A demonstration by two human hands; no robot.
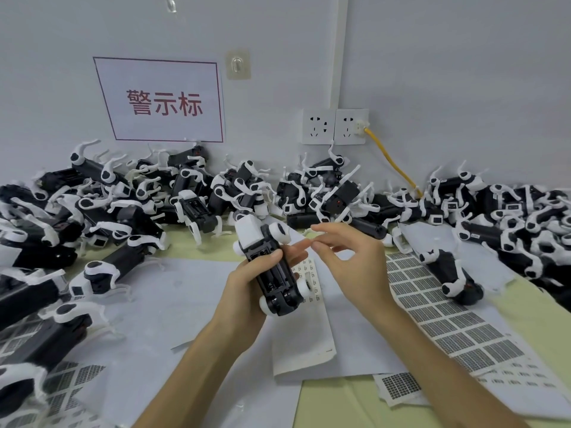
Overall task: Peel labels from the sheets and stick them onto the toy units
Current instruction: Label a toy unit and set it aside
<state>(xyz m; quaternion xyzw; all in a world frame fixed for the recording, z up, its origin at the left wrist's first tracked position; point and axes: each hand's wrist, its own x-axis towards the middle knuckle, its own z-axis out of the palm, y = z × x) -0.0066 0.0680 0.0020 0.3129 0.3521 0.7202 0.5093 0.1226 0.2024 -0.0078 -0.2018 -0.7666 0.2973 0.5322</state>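
Early-to-mid job, by my read: 1 toy unit (272, 267) is in work, and dozens more sit in a heap (123, 196) along the wall. Can't tell which already carry labels. Left hand (247, 291) grips the unit belly-up above the worktop (525, 319), thumb across its black ribbed underside, w/ glossy white rounded leg joints at each end. Right hand (349, 257) is just beside it, fingers curled, thumb & index tips close. Whether a label sits between them is too small to tell. Label sheet (448, 313) at right is thin matte paper w/ a grid of dark rectangles, some gone, plenty left.
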